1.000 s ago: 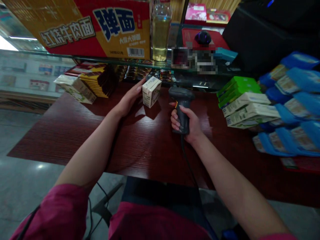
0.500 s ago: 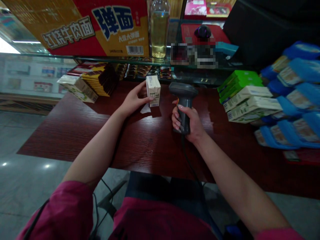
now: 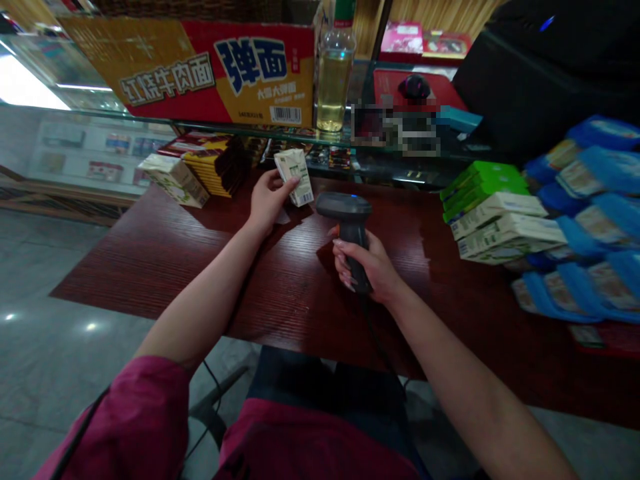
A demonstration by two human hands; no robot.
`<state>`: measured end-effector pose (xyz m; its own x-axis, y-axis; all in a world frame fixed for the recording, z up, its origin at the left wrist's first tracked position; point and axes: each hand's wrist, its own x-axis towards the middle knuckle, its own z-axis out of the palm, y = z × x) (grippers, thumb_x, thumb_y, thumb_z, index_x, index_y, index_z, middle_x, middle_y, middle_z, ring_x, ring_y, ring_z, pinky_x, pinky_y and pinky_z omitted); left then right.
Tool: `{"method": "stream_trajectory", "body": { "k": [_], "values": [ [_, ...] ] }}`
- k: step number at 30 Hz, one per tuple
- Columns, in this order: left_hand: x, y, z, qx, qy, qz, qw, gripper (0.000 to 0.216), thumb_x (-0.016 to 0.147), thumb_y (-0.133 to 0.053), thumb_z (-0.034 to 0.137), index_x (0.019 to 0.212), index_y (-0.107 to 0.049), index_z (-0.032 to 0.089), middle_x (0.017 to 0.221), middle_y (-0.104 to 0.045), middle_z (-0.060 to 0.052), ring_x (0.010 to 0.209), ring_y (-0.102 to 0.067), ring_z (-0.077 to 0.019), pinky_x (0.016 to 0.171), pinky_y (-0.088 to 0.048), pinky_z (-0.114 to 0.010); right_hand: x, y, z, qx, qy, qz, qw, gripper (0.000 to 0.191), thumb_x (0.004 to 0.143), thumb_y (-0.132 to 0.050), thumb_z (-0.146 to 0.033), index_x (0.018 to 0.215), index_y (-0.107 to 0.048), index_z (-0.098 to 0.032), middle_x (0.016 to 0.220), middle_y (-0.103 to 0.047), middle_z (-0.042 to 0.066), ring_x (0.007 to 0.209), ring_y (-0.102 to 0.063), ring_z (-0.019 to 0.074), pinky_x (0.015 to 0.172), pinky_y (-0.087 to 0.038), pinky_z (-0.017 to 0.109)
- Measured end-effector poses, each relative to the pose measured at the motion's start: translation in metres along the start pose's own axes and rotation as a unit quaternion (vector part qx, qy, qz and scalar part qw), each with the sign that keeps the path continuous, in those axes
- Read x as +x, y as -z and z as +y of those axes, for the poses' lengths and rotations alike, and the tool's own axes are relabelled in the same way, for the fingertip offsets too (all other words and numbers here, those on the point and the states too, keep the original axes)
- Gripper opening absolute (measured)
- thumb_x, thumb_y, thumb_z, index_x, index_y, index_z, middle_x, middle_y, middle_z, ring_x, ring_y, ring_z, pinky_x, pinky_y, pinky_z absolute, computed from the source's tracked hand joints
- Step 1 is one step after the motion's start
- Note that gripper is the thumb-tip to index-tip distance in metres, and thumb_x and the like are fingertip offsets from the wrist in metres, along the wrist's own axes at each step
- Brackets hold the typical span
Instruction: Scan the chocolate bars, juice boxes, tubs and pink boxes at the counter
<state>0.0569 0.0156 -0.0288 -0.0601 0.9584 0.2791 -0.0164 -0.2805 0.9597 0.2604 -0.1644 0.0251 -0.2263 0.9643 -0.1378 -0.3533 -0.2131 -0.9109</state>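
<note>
My left hand (image 3: pixel 267 197) is closed around a small cream carton (image 3: pixel 295 175), lifted and tilted above the dark red wooden counter (image 3: pixel 165 253), its barcode side facing the scanner. My right hand (image 3: pixel 370 267) grips the handle of a dark barcode scanner (image 3: pixel 346 217), whose head is just right of the carton and points at it. A black cable runs from the scanner handle down off the counter's near edge.
A similar carton (image 3: pixel 173 179) and a stack of dark and yellow packs (image 3: pixel 217 163) lie at the back left. Green and white boxes (image 3: pixel 493 210) and blue packets (image 3: pixel 590 220) pile up at the right. A bottle (image 3: pixel 335 83) and a noodle box (image 3: pixel 215 73) stand on the glass shelf.
My left hand has taken hold of the carton, lifted it off the counter and tilted it. The scanner has swung left toward it.
</note>
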Motion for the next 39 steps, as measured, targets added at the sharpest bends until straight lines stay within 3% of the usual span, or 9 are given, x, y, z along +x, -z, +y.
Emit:
{"method": "stream_trajectory", "body": {
  "k": [6, 12, 17, 19, 23, 27, 32, 35, 39],
  "values": [
    [0.002, 0.000, 0.001, -0.019, 0.007, -0.020, 1.000, 0.049, 0.082, -0.086, 0.050, 0.117, -0.068, 0.020, 0.117, -0.079, -0.012, 0.119, -0.075, -0.0316, 0.104, -0.062, -0.049, 0.000, 0.001, 0.003, -0.010, 0.001, -0.010, 1.000, 0.042, 0.081, -0.082, -0.043, 0.108, -0.056, -0.023, 0.063, -0.053, -0.010, 0.039, -0.044, 0.0071, 0.032, -0.036, 0.022],
    [0.001, 0.005, 0.000, -0.013, 0.011, -0.033, 0.999, 0.064, 0.083, -0.084, 0.057, 0.131, -0.059, 0.022, 0.120, -0.078, -0.012, 0.118, -0.075, -0.0297, 0.105, -0.061, -0.049, -0.001, -0.001, 0.004, -0.003, 0.009, 0.005, 1.000, 0.048, 0.079, -0.084, -0.042, 0.113, -0.056, -0.023, 0.061, -0.055, -0.011, 0.039, -0.044, 0.0077, 0.033, -0.036, 0.022],
    [0.003, 0.039, 0.021, 0.004, 0.008, -0.163, 0.987, 0.062, 0.078, -0.088, 0.051, 0.128, -0.069, 0.020, 0.128, -0.077, -0.014, 0.129, -0.070, -0.0322, 0.114, -0.056, -0.052, 0.002, 0.004, -0.003, 0.023, 0.026, 0.037, 0.999, 0.048, 0.076, -0.085, -0.041, 0.111, -0.058, -0.023, 0.062, -0.054, -0.010, 0.041, -0.045, 0.0082, 0.034, -0.036, 0.021],
    [0.005, 0.055, 0.030, 0.017, 0.026, -0.177, 0.984, 0.056, 0.077, -0.088, 0.050, 0.123, -0.074, 0.019, 0.126, -0.078, -0.014, 0.128, -0.070, -0.0327, 0.115, -0.054, -0.053, 0.004, 0.008, -0.005, 0.034, 0.031, 0.050, 0.998, 0.047, 0.076, -0.085, -0.041, 0.110, -0.058, -0.023, 0.063, -0.054, -0.010, 0.042, -0.045, 0.0081, 0.035, -0.037, 0.021],
    [0.003, 0.063, 0.031, 0.014, 0.046, -0.123, 0.991, 0.061, 0.081, -0.082, 0.062, 0.126, -0.073, 0.023, 0.128, -0.077, -0.014, 0.126, -0.071, -0.0321, 0.111, -0.056, -0.053, 0.007, 0.012, -0.007, 0.043, 0.039, 0.073, 0.996, 0.047, 0.074, -0.085, -0.041, 0.107, -0.057, -0.023, 0.061, -0.054, -0.010, 0.042, -0.043, 0.0080, 0.035, -0.036, 0.020],
    [-0.007, 0.029, 0.019, 0.033, -0.010, -0.047, 0.998, 0.076, 0.089, -0.068, 0.075, 0.146, -0.054, 0.027, 0.143, -0.066, -0.015, 0.139, -0.062, -0.0328, 0.116, -0.052, -0.052, 0.007, 0.011, -0.007, 0.046, 0.040, 0.082, 0.995, 0.048, 0.073, -0.084, -0.041, 0.108, -0.056, -0.023, 0.060, -0.054, -0.011, 0.041, -0.043, 0.0081, 0.035, -0.036, 0.020],
    [-0.008, -0.026, 0.001, 0.134, -0.132, 0.051, 0.981, 0.118, 0.069, -0.098, 0.046, 0.157, -0.023, 0.028, 0.164, -0.038, -0.020, 0.154, -0.044, -0.0342, 0.127, -0.038, -0.047, 0.005, 0.006, -0.006, 0.052, 0.039, 0.069, 0.995, 0.048, 0.074, -0.084, -0.040, 0.110, -0.056, -0.024, 0.061, -0.053, -0.011, 0.042, -0.044, 0.0086, 0.036, -0.036, 0.020],
    [-0.002, -0.037, -0.003, 0.162, -0.134, 0.096, 0.973, 0.104, 0.070, -0.096, 0.031, 0.150, -0.029, 0.025, 0.157, -0.045, -0.019, 0.149, -0.048, -0.0331, 0.127, -0.037, -0.046, 0.005, 0.005, -0.005, 0.044, 0.040, 0.073, 0.996, 0.049, 0.074, -0.084, -0.040, 0.110, -0.056, -0.024, 0.061, -0.053, -0.011, 0.042, -0.044, 0.0089, 0.036, -0.037, 0.021],
    [-0.007, -0.025, 0.008, 0.206, -0.092, 0.110, 0.968, 0.077, 0.073, -0.090, 0.021, 0.135, -0.045, 0.020, 0.134, -0.059, -0.014, 0.134, -0.058, -0.0334, 0.120, -0.045, -0.048, 0.007, 0.007, -0.002, 0.023, 0.040, 0.085, 0.995, 0.050, 0.073, -0.085, -0.041, 0.110, -0.056, -0.024, 0.061, -0.054, -0.011, 0.042, -0.045, 0.0089, 0.036, -0.037, 0.021]
  ]
}}
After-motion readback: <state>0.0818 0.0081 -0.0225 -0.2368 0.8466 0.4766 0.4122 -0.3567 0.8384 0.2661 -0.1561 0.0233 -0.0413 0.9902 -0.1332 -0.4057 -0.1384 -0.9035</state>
